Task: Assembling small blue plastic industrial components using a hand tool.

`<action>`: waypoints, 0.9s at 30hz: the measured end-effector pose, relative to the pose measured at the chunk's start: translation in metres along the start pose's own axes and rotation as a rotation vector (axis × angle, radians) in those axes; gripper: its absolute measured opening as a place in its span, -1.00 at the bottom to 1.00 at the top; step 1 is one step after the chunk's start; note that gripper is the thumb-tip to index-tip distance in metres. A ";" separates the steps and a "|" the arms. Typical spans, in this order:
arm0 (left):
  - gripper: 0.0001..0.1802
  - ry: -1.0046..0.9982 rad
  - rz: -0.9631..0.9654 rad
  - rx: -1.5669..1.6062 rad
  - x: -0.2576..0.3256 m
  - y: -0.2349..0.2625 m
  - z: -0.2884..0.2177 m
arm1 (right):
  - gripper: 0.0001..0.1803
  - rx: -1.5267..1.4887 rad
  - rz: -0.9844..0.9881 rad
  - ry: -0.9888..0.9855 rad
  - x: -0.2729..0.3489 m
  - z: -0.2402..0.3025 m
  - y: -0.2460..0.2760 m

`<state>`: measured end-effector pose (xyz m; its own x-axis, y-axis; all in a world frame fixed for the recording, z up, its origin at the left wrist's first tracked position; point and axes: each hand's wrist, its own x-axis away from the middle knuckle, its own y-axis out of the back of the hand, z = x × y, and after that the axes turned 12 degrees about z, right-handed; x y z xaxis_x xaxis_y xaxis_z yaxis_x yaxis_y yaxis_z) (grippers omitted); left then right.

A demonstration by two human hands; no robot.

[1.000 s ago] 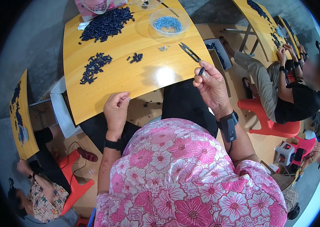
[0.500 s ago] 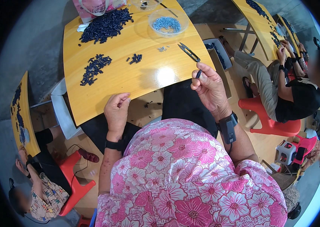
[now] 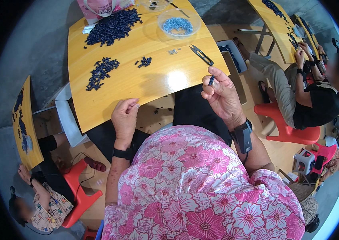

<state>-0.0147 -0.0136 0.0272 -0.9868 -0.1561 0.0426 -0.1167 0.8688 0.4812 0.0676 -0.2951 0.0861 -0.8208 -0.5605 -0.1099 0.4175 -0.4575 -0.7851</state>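
Note:
My right hand [image 3: 221,94] is raised just off the table's near right corner. Between its thumb and fingers it pinches a small dark blue cylindrical piece [image 3: 211,81]. My left hand [image 3: 125,116] rests at the near edge of the yellow table [image 3: 117,94], its fingers curled and pressed together; whether anything is in them is hidden. Black thread snips [image 3: 201,55] lie just beyond my right hand. A small cluster of dark pieces [image 3: 144,61] and a few tiny silvery bits [image 3: 172,51] lie mid-table. Farther left is a loose group of dark pieces [image 3: 102,73].
A large heap of dark pieces [image 3: 113,29] lies at the far left beside a pink bag [image 3: 101,10]. A clear round tub [image 3: 178,25] holds small light-blue parts. A white box [image 3: 235,50] stands off the right side. Co-workers sit at tables to either side.
The dark piece has turned slightly in my right fingers, and its surface looks rougher now. My left hand has stayed in place. The co-worker at left has drawn one hand back.

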 end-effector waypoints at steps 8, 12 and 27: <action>-0.84 0.009 0.006 0.021 0.001 0.002 -0.002 | -0.64 0.012 -0.015 -0.033 -0.001 -0.003 -0.003; -0.85 0.043 0.044 0.043 0.002 0.004 -0.012 | -0.65 0.129 -0.013 -0.096 -0.004 -0.007 -0.010; -0.81 -0.007 0.416 0.651 0.008 -0.010 -0.057 | -0.84 0.225 0.086 -0.329 -0.019 -0.054 -0.018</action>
<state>-0.0147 -0.0498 0.0728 -0.9642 0.2452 0.1011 0.2240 0.9569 -0.1850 0.0545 -0.2387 0.0694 -0.6262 -0.7773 0.0600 0.5838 -0.5185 -0.6247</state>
